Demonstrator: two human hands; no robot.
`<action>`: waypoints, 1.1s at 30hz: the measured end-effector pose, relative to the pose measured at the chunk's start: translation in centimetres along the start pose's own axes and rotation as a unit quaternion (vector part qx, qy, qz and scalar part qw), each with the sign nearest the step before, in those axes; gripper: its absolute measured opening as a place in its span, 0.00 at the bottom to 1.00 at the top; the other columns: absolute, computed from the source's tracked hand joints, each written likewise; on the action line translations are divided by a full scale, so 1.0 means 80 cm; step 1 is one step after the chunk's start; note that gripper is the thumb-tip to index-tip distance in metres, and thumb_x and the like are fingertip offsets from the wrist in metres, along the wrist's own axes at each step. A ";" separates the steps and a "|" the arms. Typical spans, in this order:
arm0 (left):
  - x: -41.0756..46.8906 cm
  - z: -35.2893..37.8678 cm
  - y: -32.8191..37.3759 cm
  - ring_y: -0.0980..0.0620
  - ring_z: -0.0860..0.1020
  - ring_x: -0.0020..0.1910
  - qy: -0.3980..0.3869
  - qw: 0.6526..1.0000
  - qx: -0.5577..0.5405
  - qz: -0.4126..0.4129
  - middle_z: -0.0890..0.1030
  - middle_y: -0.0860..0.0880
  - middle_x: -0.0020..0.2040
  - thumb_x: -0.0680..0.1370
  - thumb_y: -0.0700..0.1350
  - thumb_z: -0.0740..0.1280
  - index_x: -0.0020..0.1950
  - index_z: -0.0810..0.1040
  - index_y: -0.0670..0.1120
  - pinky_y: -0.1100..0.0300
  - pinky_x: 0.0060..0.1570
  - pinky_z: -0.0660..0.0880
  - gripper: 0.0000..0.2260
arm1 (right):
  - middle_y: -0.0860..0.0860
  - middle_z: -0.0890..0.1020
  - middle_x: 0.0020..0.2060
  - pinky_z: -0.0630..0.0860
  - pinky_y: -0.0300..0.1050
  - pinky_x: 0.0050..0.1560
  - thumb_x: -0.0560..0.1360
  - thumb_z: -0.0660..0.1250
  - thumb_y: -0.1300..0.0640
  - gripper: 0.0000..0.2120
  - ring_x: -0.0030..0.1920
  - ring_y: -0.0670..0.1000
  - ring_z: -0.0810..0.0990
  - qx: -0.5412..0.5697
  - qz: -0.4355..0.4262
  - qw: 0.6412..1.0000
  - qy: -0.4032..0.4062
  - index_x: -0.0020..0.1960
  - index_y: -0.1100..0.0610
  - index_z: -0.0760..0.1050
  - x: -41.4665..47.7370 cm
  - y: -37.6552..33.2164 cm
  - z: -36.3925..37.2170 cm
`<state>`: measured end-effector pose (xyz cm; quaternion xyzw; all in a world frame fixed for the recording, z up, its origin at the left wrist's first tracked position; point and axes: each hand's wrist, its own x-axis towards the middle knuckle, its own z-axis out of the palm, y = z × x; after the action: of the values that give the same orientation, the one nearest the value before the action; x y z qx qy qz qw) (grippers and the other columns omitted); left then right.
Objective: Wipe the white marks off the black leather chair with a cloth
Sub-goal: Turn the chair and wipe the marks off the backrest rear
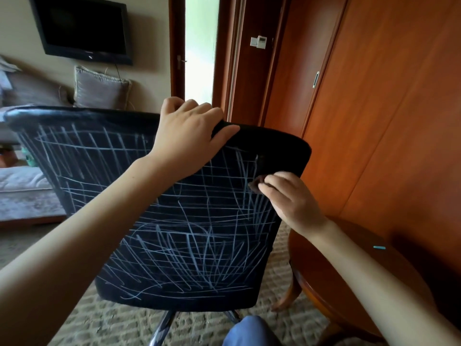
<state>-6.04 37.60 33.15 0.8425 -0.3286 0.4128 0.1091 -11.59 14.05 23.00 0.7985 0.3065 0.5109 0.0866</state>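
Along the right side of the room run tall reddish wooden wall panels (386, 96), and patterned carpet (112, 320) covers the floor. In the middle stands the black leather chair (159, 213), its backrest turned toward the person and tilted a little. White marks (197, 258) criss-cross nearly the whole back of it, and only the upper right corner (282, 151) shows plain black. A dark television (82, 28) hangs on the far wall above a grey cushion (102, 88), and a round wooden bench (336, 283) sits just right of the chair. The left hand (189, 136) is hooked over the top edge of the backrest, fingers curled behind it and thumb lying along the front. The right hand (291, 201) is bunched at the backrest's upper right, below the plain corner, its fingertips pinching a small dark cloth (257, 183) against the leather at the edge of the scribbles.
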 end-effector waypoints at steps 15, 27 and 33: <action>0.004 -0.003 -0.003 0.49 0.76 0.49 -0.033 0.999 -0.014 0.005 0.79 0.52 0.48 0.79 0.63 0.50 0.51 0.77 0.48 0.52 0.59 0.60 0.23 | 0.60 0.83 0.43 0.79 0.52 0.46 0.77 0.66 0.68 0.06 0.45 0.57 0.78 -0.003 -0.044 0.999 0.009 0.45 0.67 0.82 0.043 -0.019 0.006; -0.010 -0.031 -0.047 0.51 0.74 0.59 -0.051 0.998 -0.021 0.014 0.79 0.54 0.56 0.79 0.59 0.51 0.61 0.77 0.53 0.47 0.68 0.55 0.20 | 0.58 0.83 0.43 0.76 0.49 0.51 0.78 0.65 0.67 0.08 0.47 0.56 0.78 -0.019 -0.070 0.997 0.009 0.46 0.65 0.82 0.048 -0.031 0.025; -0.032 -0.040 -0.106 0.47 0.76 0.51 0.000 0.996 0.012 -0.088 0.80 0.49 0.50 0.72 0.70 0.49 0.53 0.80 0.48 0.48 0.60 0.63 0.32 | 0.50 0.84 0.44 0.65 0.48 0.49 0.78 0.66 0.63 0.09 0.45 0.51 0.80 -0.103 -0.035 0.986 0.124 0.45 0.57 0.84 0.108 -0.024 -0.011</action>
<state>-3.76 46.69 33.95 0.8694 -0.2478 0.4054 0.1351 -10.66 20.43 29.10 0.7048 0.2883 0.6311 0.1476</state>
